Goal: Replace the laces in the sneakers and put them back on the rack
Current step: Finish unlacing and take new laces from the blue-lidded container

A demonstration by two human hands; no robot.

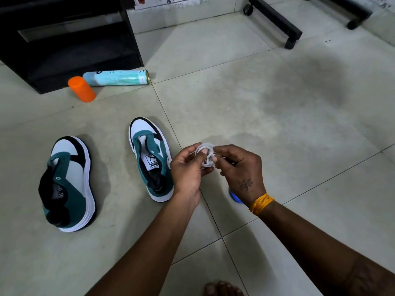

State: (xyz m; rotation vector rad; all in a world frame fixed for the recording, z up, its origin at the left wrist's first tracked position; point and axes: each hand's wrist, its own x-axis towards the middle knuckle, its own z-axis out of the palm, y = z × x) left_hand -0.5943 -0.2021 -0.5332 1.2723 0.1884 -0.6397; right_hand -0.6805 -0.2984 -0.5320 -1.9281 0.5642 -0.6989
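Left hand [188,167] and right hand [239,167] both pinched the coiled white lace [206,153] — 2 unlaced sneakers [149,159] on the floor [277,124] beside them.

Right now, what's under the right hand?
A blue glowing object peeks out on the floor tile beneath the right hand; the wrist covers most of it, so I cannot identify it.
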